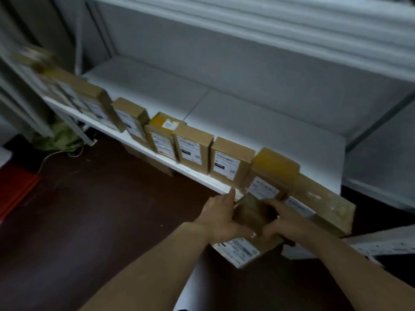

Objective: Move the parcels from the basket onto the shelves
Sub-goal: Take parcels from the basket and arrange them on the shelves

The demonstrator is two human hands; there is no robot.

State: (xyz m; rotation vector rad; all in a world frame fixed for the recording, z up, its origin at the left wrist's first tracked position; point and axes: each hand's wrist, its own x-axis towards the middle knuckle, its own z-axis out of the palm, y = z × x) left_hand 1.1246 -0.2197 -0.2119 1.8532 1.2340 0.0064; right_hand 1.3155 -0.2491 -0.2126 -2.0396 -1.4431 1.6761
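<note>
I hold a small brown cardboard parcel with a white label between both hands, just in front of the white shelf. My left hand lies along its left side with the thumb underneath. My right hand grips its right side. Several labelled parcels stand in a row along the shelf's front edge, among them a yellow-taped one right behind the held parcel and a long flat one at the right end. The basket is not in view.
The shelf behind the row is bare white board, with an upper shelf overhead. Brown boxes sit under the shelf on the dark floor. A green cloth and a cable lie at the left, and a red object at the far left.
</note>
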